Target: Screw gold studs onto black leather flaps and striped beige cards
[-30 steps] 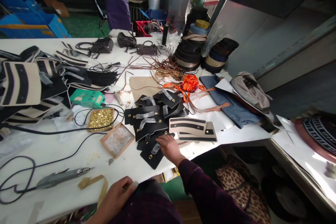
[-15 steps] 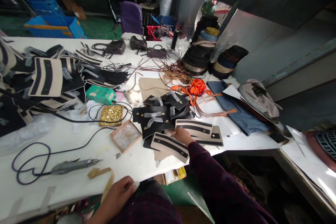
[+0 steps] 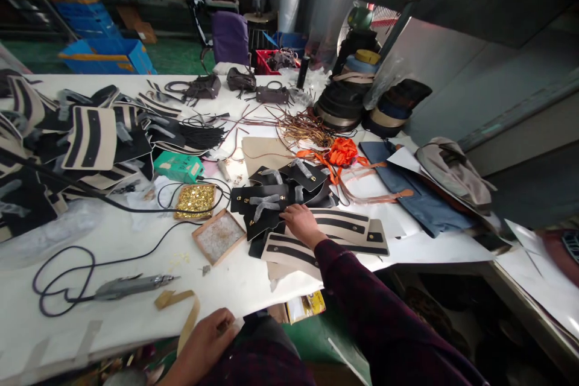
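My right hand (image 3: 301,224) reaches over the pile of black panels (image 3: 265,208), its fingers closed at the edge of one. These panels carry small gold fittings and wrapped strips. Under and beside that hand lie beige panels with black stripes (image 3: 289,250); another striped panel (image 3: 348,223) is to its right. My left hand (image 3: 210,335) is curled shut by the table's front edge, close to my lap. A small whitish piece (image 3: 237,324) shows at its fingertips, too small to name.
Left of the pile stand a box of gold fittings (image 3: 195,200) and a shallow tray (image 3: 219,235). A corded electric screwdriver (image 3: 131,286) lies front left, near a green box (image 3: 178,166). More striped panels (image 3: 93,139) heap up left. Orange ribbon (image 3: 342,152) and blue material (image 3: 402,187) lie right.
My right hand has moved from the striped panels up and left onto the black pile. My left hand stays curled near the table edge. The view has shifted slightly.
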